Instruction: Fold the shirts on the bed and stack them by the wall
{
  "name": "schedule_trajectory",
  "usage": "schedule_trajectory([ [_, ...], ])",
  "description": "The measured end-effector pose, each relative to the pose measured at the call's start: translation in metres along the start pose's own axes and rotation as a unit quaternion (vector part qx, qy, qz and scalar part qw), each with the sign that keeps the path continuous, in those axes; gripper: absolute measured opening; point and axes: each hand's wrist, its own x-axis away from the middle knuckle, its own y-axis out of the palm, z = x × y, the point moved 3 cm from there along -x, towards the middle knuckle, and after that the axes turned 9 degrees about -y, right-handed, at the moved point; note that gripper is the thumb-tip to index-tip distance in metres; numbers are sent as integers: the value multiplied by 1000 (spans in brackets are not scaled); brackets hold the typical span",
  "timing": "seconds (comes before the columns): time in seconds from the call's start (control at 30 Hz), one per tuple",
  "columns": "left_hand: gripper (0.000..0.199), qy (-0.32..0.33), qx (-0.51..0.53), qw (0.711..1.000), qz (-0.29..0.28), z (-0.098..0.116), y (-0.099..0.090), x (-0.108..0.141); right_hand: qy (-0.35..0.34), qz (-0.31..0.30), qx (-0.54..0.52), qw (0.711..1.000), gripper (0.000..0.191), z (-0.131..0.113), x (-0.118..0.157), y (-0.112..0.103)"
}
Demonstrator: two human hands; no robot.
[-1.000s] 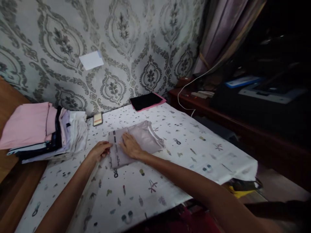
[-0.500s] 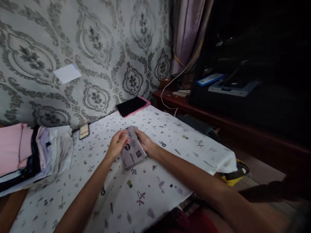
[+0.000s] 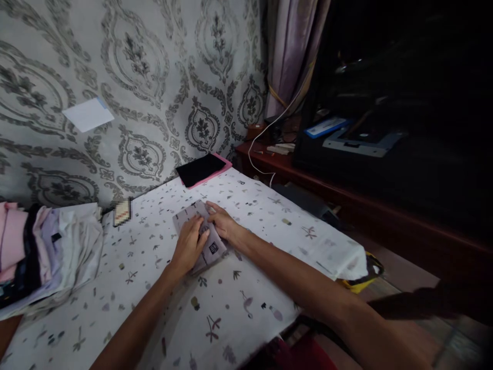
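Left hand [image 3: 189, 242] shifted onto folded grey garment [image 3: 213, 247], fingers [image 3: 195, 225] loosely extended, right hand [image 3: 224, 224] curled at edge, grip unclear

Nothing can be read: the cloth [image 3: 216, 239] carries dark print [image 3: 193, 204] and 1 square mark [image 3: 213, 248] just right of the left hand [image 3: 190, 242], all too small to make out.
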Motion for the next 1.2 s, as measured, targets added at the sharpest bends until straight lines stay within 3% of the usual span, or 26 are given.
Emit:
schedule_trajectory([
  [0.17,50,-7,-21,999,-23,3,8,-3,-22,14,84,996,71,-8,-5,-8],
  [0.33,55,5,-86,994,-70,9,20,-1,-85,36,242,966,58,-27,1,-13],
  [0.4,55,13,-97,992,-75,10,21,0,-170,-3,342,924,52,-36,6,-5],
  [0.5,51,32,-84,994,-68,7,19,2,-267,-138,495,815,44,-36,12,20],
  [0.53,50,44,-77,994,-60,5,18,3,-269,-175,517,794,43,-32,13,26],
  [0.6,49,63,-71,994,-48,1,15,4,-260,-206,535,777,44,-21,14,34],
  [0.77,53,15,-116,989,-90,-22,11,-9,-258,-176,547,777,53,-2,12,30],
  [1.03,59,-126,-149,965,-175,-64,-1,-71,-284,-187,539,770,59,5,9,25],
  [1.1,59,-147,-159,961,-172,-64,-5,-80,-258,-183,523,792,60,4,8,24],
  [1.2,62,-172,-185,955,-156,-53,-9,-78,-194,-139,468,851,65,0,3,19],
])
